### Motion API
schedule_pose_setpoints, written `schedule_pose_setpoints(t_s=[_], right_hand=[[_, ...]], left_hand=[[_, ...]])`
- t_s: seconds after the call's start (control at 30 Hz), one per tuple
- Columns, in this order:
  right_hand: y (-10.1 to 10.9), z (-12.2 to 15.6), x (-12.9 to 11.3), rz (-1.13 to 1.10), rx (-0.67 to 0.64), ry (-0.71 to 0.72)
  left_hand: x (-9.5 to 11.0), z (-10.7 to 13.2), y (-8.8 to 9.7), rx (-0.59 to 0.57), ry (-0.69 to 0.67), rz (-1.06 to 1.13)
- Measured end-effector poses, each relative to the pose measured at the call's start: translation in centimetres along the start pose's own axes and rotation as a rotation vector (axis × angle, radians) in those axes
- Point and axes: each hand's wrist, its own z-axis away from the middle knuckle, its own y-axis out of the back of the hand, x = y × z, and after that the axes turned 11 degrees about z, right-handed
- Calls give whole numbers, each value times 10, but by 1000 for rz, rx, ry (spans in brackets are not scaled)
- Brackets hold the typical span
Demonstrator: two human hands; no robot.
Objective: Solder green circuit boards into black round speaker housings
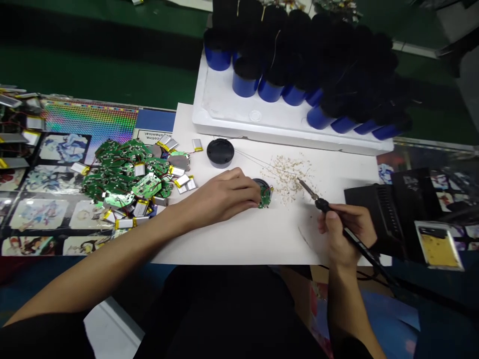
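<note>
My left hand rests on the white work sheet, its fingertips holding a small green circuit board set against a round black housing. My right hand grips a soldering iron like a pen. The iron's metal tip points up and left toward the board, a short gap from it. Thin wires run across the sheet behind my left hand. Scattered pale flakes of debris lie just beyond the iron's tip.
A heap of green circuit boards with wires and small pouch batteries lies to the left. A black round cap stands behind my left hand. A white foam tray holds several blue cylinders with black tops. A black soldering station and yellow sponge holder sit right.
</note>
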Motion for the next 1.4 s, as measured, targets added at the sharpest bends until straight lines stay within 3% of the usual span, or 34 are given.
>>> schedule_pose_setpoints(t_s=[0.47, 0.83, 1.0, 1.17, 1.27, 1.4], right_hand=[[5, 13, 19, 41, -204, 11], [3, 9, 10, -42, -53, 35], [2, 7, 12, -62, -9, 26], [2, 11, 25, 1, -81, -19], [4, 14, 26, 20, -132, -7], [4, 14, 23, 35, -177, -2]], left_hand=[[4, -1, 3, -17, 0, -43], [8, 2, 12, -1, -22, -134], [10, 2, 5, -33, 93, -131], [9, -1, -1, -69, 205, -74], [19, 1, 8, -22, 203, -17], [40, 13, 39, 75, 188, -13]])
